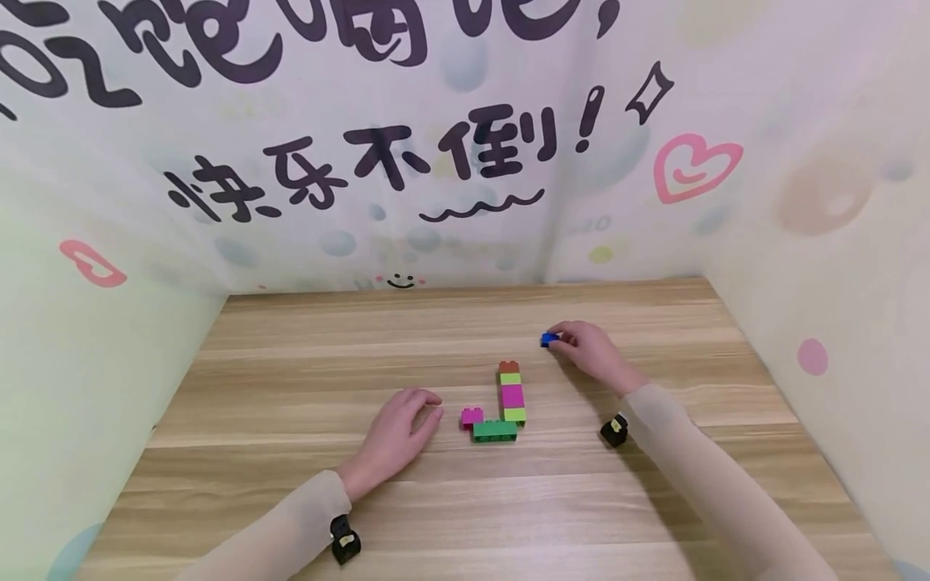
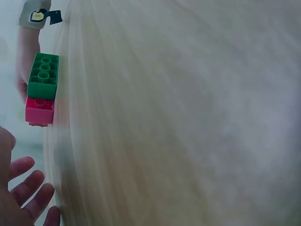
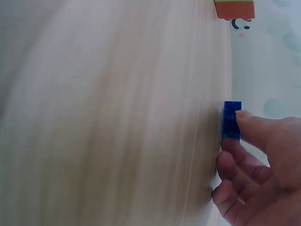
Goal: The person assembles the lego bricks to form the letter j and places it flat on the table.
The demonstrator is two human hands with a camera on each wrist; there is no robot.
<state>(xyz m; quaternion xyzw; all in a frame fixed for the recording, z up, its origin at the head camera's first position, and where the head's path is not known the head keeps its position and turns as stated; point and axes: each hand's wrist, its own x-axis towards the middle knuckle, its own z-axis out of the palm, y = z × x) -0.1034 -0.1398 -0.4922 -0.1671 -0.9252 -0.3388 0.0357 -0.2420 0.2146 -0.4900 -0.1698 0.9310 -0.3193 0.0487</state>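
My right hand [image 1: 592, 353] pinches a small blue toy brick [image 1: 548, 340] between thumb and fingers, toward the back of the table. In the right wrist view the thumb lies against one face of the blue brick [image 3: 230, 120], with a finger at its near end. My left hand [image 1: 400, 432] holds nothing, its fingers loosely bent left of a small magenta brick [image 1: 472, 416]. That brick adjoins a green brick [image 1: 495, 431] lying on its side, studs facing away. Behind its right end runs a row of lime, magenta [image 1: 513, 395] and brown-red [image 1: 508, 366] bricks.
The wood-grain table [image 1: 291, 355] meets a printed cloth wall [image 1: 465, 250] at the back, with side walls left and right. Each sleeve cuff carries a small black device, one on the left [image 1: 345, 542] and one on the right [image 1: 614, 431].
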